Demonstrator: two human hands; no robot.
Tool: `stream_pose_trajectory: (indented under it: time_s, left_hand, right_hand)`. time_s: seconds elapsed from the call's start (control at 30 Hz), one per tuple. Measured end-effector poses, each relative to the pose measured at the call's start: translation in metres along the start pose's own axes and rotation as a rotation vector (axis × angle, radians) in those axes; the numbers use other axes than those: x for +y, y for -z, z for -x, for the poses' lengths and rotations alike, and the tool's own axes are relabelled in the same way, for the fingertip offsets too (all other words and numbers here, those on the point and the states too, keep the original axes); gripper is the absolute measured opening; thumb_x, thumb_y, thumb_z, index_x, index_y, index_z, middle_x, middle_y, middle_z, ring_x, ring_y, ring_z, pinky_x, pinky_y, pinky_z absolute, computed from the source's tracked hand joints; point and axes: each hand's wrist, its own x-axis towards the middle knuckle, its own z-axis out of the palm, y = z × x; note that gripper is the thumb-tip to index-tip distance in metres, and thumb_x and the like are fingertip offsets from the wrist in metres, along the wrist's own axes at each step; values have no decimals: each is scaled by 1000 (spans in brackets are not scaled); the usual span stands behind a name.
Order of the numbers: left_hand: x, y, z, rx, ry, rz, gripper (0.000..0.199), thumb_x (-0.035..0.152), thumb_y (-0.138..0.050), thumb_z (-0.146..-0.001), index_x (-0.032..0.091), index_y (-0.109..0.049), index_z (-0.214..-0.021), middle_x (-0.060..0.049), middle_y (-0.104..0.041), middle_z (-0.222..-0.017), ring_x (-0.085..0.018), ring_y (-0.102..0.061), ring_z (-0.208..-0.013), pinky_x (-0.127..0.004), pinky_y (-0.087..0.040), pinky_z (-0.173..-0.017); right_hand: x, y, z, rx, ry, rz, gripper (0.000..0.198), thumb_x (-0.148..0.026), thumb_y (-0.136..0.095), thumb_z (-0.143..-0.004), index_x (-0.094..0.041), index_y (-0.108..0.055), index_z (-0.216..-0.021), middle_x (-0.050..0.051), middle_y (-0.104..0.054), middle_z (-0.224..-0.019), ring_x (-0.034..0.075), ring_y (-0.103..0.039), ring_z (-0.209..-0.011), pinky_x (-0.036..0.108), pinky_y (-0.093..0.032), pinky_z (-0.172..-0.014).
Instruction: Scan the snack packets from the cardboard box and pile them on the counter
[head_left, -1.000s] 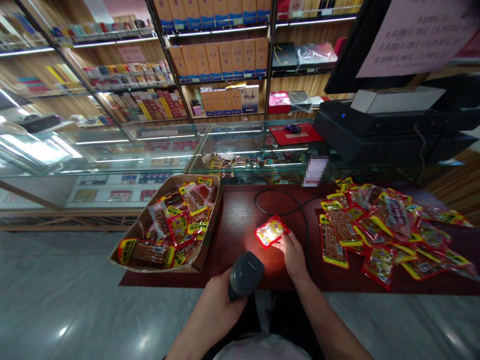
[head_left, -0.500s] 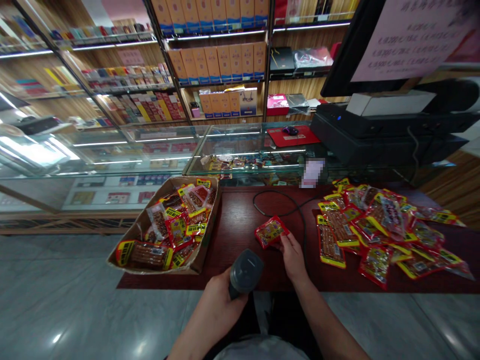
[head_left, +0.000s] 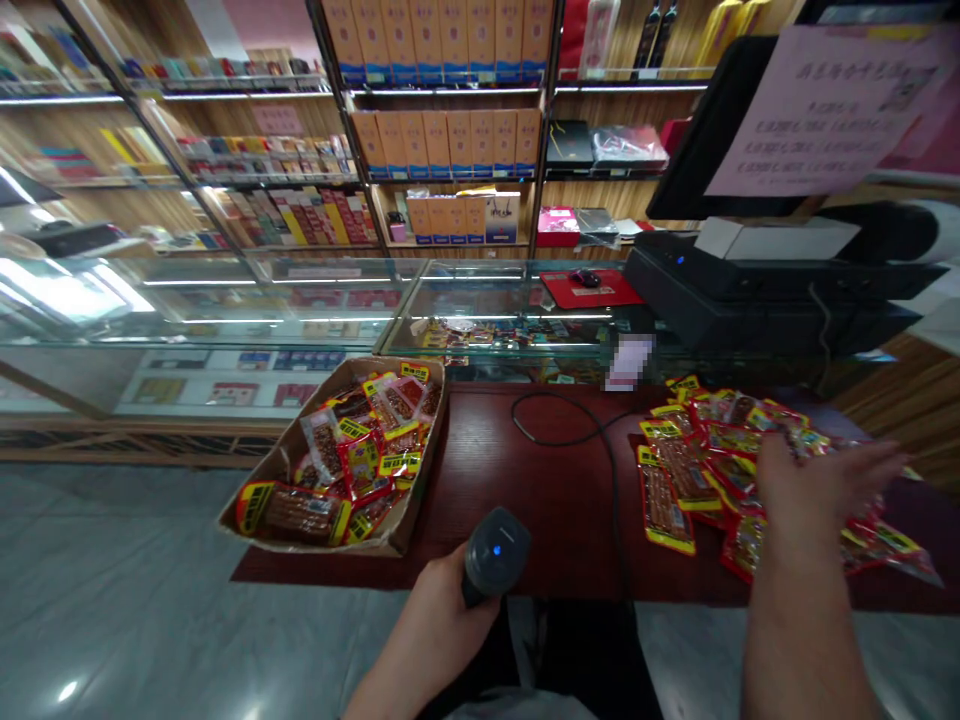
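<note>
A dark handheld barcode scanner (head_left: 496,552) with a small blue light is gripped in my left hand (head_left: 444,622), low over the near table edge. My right hand (head_left: 814,490) stretches over the pile of snack packets (head_left: 686,470) on the right, its fingers spread and extended. It covers part of the pile, and no packet shows in its fingers. The packets are clear with red and yellow print. On the left, an open cardboard box (head_left: 420,470) holds more such packets.
The dark red table (head_left: 510,470) carries a looped black cable (head_left: 611,480). Beyond it stand a glass display counter (head_left: 465,290), a red mat with a mouse (head_left: 585,280), and a black monitor (head_left: 690,150) bearing a pink paper sign. Shelves of boxes line the back.
My right hand has moved right from the table's middle to the pile, and the red packet it held is no longer at the middle. The scanner's blue light now shows.
</note>
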Motion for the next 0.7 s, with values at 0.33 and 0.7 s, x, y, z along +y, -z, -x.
stream_pose_trajectory:
  time_s: [0.33, 0.7]
  left_hand:
    - [-4, 12, 19, 51, 29, 44, 30, 3, -56, -72, 15, -73, -94, -3, -79, -89, -23, -70, -84, -26, -50, -74]
    - [-22, 22, 35, 97, 59, 76, 33, 2, -54, -73, 15, -73, -97, -1, -78, -91, -22, -69, -85, -26, -49, -75]
  right_hand:
    - [-321, -55, 180, -1221, 893, -602, 30, -28, -55, -97, -27, -73, -122, 5, -74, -125, 23, -67, -119, 40, -48, -107]
    - [-362, -89, 238, -1279, 960, -303, 27, -17, -57, -91, -15, -74, -113, 16, -69, -131, 28, -68, -117, 39, -49, -105]
